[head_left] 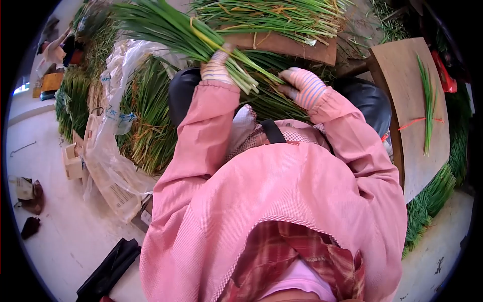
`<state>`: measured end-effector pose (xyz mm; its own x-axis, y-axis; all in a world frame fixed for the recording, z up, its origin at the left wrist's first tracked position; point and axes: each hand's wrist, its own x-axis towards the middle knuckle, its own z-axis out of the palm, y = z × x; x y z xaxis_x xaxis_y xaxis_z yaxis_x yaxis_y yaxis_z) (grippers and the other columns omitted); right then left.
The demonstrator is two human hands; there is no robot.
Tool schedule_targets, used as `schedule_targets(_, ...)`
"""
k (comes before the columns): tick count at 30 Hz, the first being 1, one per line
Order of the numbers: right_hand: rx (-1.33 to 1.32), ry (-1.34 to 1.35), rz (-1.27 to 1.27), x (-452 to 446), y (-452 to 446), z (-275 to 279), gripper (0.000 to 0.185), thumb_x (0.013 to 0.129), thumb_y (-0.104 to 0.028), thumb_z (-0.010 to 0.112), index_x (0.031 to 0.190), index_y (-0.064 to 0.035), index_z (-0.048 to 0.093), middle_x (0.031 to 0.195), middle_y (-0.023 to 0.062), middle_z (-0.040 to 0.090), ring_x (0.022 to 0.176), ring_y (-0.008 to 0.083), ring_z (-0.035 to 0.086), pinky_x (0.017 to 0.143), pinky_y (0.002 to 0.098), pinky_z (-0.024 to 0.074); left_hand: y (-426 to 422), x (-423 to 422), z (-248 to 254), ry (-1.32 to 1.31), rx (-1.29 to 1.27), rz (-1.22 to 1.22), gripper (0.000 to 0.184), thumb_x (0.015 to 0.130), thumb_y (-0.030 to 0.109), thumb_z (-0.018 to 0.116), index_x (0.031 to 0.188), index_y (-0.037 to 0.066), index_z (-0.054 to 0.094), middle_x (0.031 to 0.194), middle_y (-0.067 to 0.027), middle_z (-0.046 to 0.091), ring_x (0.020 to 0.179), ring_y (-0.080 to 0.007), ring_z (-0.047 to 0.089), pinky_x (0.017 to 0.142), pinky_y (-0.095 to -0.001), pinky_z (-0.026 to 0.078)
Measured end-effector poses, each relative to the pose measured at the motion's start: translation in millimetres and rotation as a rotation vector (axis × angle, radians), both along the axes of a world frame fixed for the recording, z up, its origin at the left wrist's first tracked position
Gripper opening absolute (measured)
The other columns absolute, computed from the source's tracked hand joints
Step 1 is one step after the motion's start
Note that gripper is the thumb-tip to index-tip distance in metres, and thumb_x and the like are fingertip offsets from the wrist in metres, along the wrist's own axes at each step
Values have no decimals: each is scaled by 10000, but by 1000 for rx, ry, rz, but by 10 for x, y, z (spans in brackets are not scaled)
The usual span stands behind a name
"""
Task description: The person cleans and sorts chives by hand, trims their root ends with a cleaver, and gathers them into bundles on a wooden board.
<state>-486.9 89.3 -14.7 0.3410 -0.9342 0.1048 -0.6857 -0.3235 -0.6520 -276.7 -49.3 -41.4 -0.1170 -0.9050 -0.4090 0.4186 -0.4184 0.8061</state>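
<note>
In a striped glove, my left hand [218, 66] is wrapped round a bunch of long green stalks [188, 38], whose pale cut ends point down toward my lap and whose leaves fan to the upper left. My right hand [302, 86], gloved too, has its fingers pinched together at the tip of a stalk that reaches across from the bunch. More green stalks [271, 100] lie under my hands, between my knees.
A wooden board [336, 50] ahead bears a pile of stalks with yellowed leaves [271, 17]. At the right, a few stalks [429, 110] lie over a red tie [410, 124] on a tilted board [407, 70]. A plastic-lined crate [108, 176] of stalks [151, 121] stands left.
</note>
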Motion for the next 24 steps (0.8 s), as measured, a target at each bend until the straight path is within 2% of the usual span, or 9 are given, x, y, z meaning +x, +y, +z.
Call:
schedule_targets(2,317,307,42,-119,40,93,274,712,-233,630,883,-27,570,833,181,566,794,355,538,684,362,443,-153,131,136,97,141,39,227,639,71,692,818,69,553,785,-95,563,627,-246,549,543,-384,506)
schedule_targets(4,670,585,45,-421,142,-230,365,705,-289,631,938,-19,552,882,207,566,848,353,541,736,371,445,14,193,453,242,-119,143,246,647,104,709,824,61,544,800,-84,572,630,-222,560,513,-338,509)
schedule_targets(6,625,684,-20,-635,149,-353,431,723,-323,614,1007,-13,517,924,234,556,884,345,540,764,374,437,-104,315,491,209,20,84,277,633,96,721,840,62,541,796,-74,575,641,-221,565,501,-323,507)
schedule_targets(8,492,400,-209,-417,36,169,510,755,-333,587,1092,24,448,997,258,530,938,368,516,797,354,424,-97,247,388,140,-7,19,293,620,91,730,846,72,545,787,-67,576,644,-215,563,513,-309,505)
schedule_targets(10,334,-231,-94,-227,-53,411,516,754,-237,602,1151,25,401,993,207,560,943,274,539,810,311,416,101,8,362,93,-142,-80,283,633,84,721,857,86,548,773,-56,574,634,-211,555,517,-312,498)
schedule_targets(15,224,-243,-192,86,-168,110,278,807,-202,551,1003,-5,536,771,94,591,720,202,558,636,299,438,586,-470,311,140,10,15,252,703,200,686,896,101,557,728,-31,562,577,-171,531,440,-293,443)
schedule_targets(18,751,-1201,-574,-206,-115,-16,253,834,-266,525,907,-28,568,642,18,540,490,114,484,434,239,385,707,-333,199,120,217,-22,244,738,229,654,903,77,556,748,-26,572,603,-154,540,518,-279,473)
schedule_targets(20,706,-1205,-561,-125,-13,-8,233,842,-277,512,870,-56,581,572,7,505,406,78,400,369,202,318,770,-344,100,191,221,9,261,738,242,654,908,69,557,767,-35,575,636,-160,548,550,-280,479)
schedule_targets(24,742,-928,-318,87,135,16,204,858,-230,488,871,-48,579,606,-15,518,526,53,436,500,186,352,965,-453,108,415,279,9,325,737,269,652,947,46,544,882,-88,580,779,-234,563,678,-366,488)
